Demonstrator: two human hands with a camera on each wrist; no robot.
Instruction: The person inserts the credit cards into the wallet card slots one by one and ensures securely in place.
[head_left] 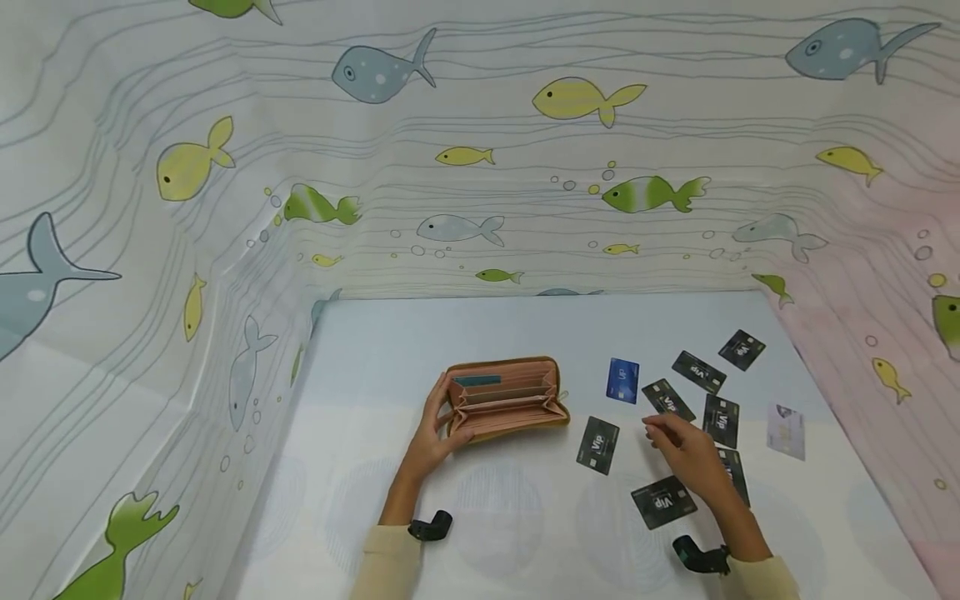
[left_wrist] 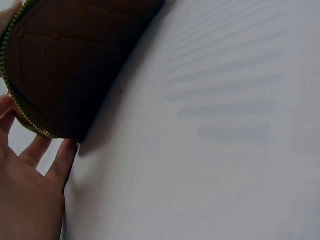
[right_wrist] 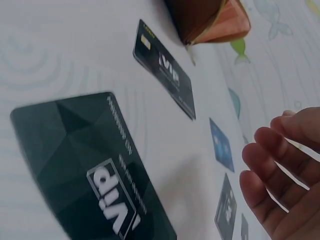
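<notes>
An unzipped wallet [head_left: 513, 417] stands with its pink pleated compartments facing up, and a teal card [head_left: 477, 381] shows in one slot. My left hand [head_left: 430, 442] grips its left end, thumb at the near side. In the left wrist view, the quilted brown outside of the wallet [left_wrist: 75, 55] and its gold zip appear beside the fingers. My right hand [head_left: 696, 460] hovers above the scattered cards with loosely bent fingers and nothing in them. Near it lie a black VIP card [head_left: 663, 502], another black card [head_left: 597, 446] and a blue card [head_left: 622, 381].
Several more black VIP cards [head_left: 699, 372] spread across the right side of the white table [head_left: 390, 333]. A pale card [head_left: 786, 431] lies farthest right. Fish-patterned sheeting [head_left: 465, 192] rises behind the table and along both sides.
</notes>
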